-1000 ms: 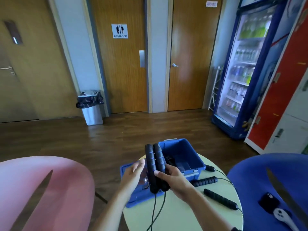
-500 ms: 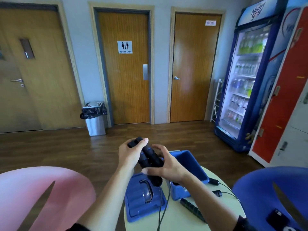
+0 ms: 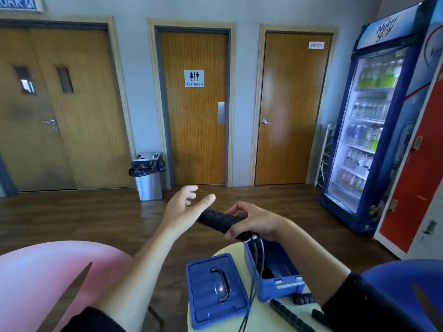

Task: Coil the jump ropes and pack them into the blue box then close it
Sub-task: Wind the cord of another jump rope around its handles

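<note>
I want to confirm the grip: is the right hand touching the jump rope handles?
Touching. In the head view the right hand grips the jump rope handles, fingers curled over them and thumb underneath.

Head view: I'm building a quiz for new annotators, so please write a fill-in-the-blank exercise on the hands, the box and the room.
1. The right hand grips the black jump rope handles; the left hand holds ___.
2. The blue box is ___, its lid lying beside it on the table.
3. The lid lies with its carry handle facing ___.
4. The sign on the middle door reads ___.
Missing words: nothing; open; up; RESTROOM.
</note>
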Demonstrator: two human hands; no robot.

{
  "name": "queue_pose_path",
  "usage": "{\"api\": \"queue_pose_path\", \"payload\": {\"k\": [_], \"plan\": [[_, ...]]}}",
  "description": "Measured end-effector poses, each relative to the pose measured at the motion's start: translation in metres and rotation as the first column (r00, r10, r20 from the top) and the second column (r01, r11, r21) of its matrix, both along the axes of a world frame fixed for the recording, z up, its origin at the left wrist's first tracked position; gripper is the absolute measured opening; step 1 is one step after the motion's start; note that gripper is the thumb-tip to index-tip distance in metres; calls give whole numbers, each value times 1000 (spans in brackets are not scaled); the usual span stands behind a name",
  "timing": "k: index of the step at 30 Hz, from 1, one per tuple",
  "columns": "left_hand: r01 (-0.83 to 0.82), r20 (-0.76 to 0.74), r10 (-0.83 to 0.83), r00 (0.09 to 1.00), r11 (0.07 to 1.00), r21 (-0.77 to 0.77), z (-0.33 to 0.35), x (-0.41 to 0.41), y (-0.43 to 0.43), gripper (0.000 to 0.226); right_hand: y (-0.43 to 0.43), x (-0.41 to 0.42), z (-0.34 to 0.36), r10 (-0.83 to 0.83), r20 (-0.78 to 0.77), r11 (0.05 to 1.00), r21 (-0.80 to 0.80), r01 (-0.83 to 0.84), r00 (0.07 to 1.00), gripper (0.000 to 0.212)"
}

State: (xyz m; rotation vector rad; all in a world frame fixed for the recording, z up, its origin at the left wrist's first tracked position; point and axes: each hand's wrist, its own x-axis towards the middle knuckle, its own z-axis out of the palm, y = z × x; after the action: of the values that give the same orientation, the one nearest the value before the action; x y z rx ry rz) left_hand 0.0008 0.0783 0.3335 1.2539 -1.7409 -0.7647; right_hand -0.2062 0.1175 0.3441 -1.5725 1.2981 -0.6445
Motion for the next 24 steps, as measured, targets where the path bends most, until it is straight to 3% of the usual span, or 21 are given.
{"api": "queue_pose_path", "payload": {"k": [2, 4, 7, 10, 13, 15, 16, 18, 20, 24], "plan": [[213, 216, -209, 954, 977, 5, 14, 4, 4, 99, -8, -2, 18, 86, -98, 994, 75, -78, 991, 54], [332, 434, -342, 833, 938, 102, 24, 2, 5, 113, -13, 2, 35, 138, -198, 989, 78, -125, 970, 45], [352, 620, -370, 692, 923, 157, 26, -4, 7, 98, -22, 11, 53, 195, -241, 978, 127, -168, 951, 36], [357, 609, -348, 713, 927, 112, 17, -2, 7, 80, -26, 19, 63, 290, -259, 951, 183, -248, 921, 39], [293, 489, -302, 818, 951, 97, 11, 6, 2, 89, -23, 27, 68, 273, -184, 957, 151, -247, 944, 23], [247, 396, -264, 879, 964, 94, 8, 11, 1, 89, -18, 33, 69, 162, -77, 986, 64, -157, 984, 21], [238, 288, -259, 922, 965, 107, 6, 13, 3, 89, -17, 36, 68, 58, -21, 998, 15, -58, 998, 31], [255, -89, -243, 966, 952, 169, 1, 18, 4, 93, -13, 44, 67, -134, 76, 988, -71, 140, 988, 51], [316, -403, -212, 890, 925, 212, -3, 21, 4, 94, -7, 54, 65, -169, 165, 972, -136, 192, 972, 53], [421, -819, -39, 572, 871, 252, 15, 16, 8, 61, 13, 79, 48, -140, 331, 983, -68, 172, 933, 44]]}}
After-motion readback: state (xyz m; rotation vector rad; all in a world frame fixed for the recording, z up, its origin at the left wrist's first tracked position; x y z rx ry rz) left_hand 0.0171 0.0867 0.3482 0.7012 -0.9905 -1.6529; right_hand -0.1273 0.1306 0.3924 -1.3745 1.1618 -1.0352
